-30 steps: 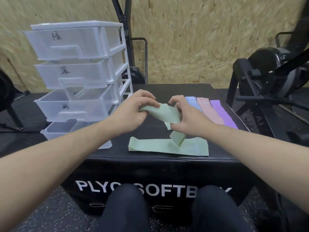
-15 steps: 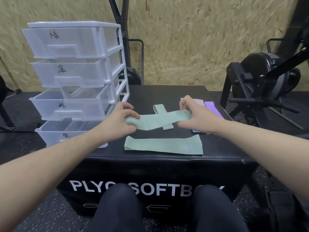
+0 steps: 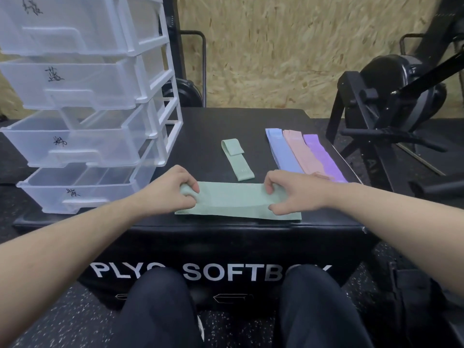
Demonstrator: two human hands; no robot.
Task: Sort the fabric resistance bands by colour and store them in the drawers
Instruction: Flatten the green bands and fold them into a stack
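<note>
While my left hand (image 3: pixel 173 190) and right hand (image 3: pixel 288 193) each pinch an end of the green band (image 3: pixel 233 198), it lies flat, long axis left to right, on another green one on the tabletop (image 3: pixel 208 129); the drawers (image 3: pixel 82 156) stand nearer my left.

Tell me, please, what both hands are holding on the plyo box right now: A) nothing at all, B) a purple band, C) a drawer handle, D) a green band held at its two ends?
D: the left hand and the right hand each pinch one end of the green band, laid over another green band at the front of the box.
</note>
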